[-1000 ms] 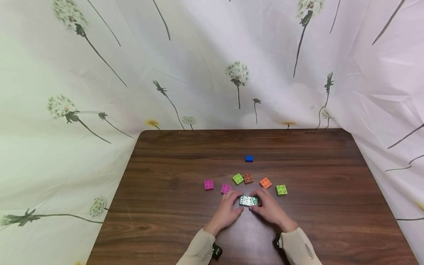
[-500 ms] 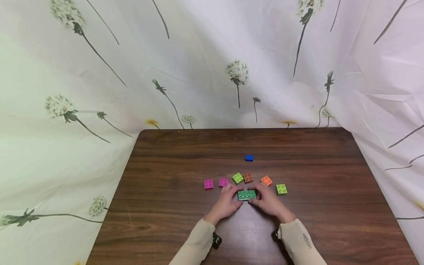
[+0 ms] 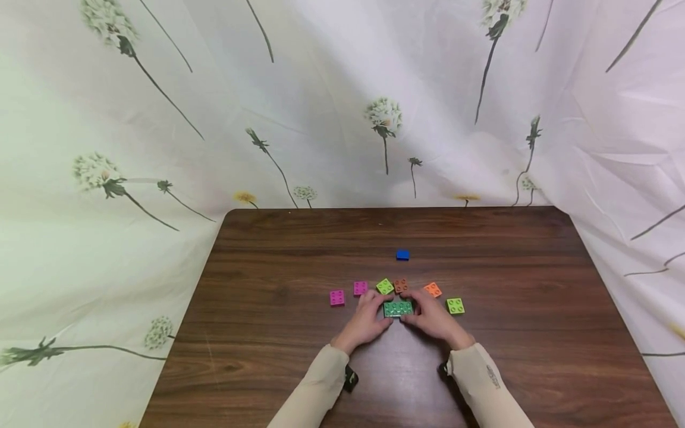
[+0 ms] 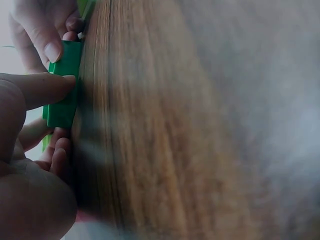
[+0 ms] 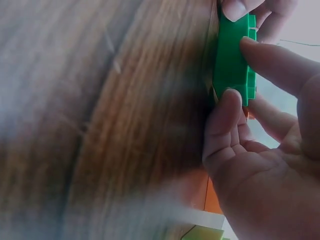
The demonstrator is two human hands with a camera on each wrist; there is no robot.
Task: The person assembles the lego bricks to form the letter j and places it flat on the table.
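Note:
A green toy building brick (image 3: 398, 309), longer than the others and with two rows of studs facing up, lies between both hands near the middle of the table. My left hand (image 3: 368, 318) grips its left end, thumb on the near side and fingers at the far side. Its right end is held the same way by my right hand (image 3: 433, 317). In the left wrist view, the thumb presses the smooth side of the green brick (image 4: 64, 107). The right wrist view shows the green brick (image 5: 232, 65) standing close over the wood, studs away from it.
Just beyond the hands sit a lime brick (image 3: 385, 286), a brown brick (image 3: 401, 286) and an orange brick (image 3: 433, 290). Two magenta bricks (image 3: 337, 298) lie left, another lime brick (image 3: 455, 306) right, and a blue brick (image 3: 402, 255) farther back. A flowered cloth (image 3: 332, 119) hangs behind the table (image 3: 257, 356).
Both hands have moved forward with the green brick, which no longer catches the bright glare. The nearer magenta brick has shifted away from me, and the orange brick slightly back and right.

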